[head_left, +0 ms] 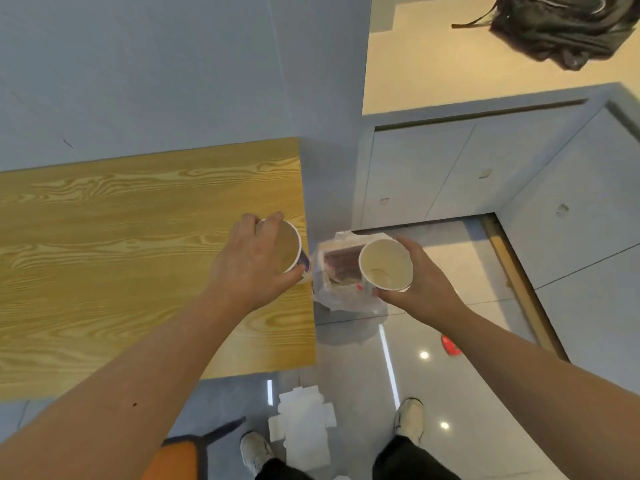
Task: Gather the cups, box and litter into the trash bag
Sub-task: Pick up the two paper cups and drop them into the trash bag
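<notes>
My left hand (247, 261) grips a white paper cup (289, 249) at the right edge of the wooden table (121, 254). My right hand (424, 275) holds a second paper cup (386, 265), empty inside, over the open clear trash bag (341, 299) on the floor beside the table. A reddish-brown box (341, 266) lies inside the bag. A flattened white cardboard box (301, 422) lies on the floor between my feet. A small red piece of litter (450, 344) rests on the tiles to the right.
Grey cabinets (450, 174) stand behind the bag, and a black backpack (561, 26) sits on the counter above. An orange and black item (188, 455) is at the bottom left. My shoes (410, 419) stand on glossy tiles.
</notes>
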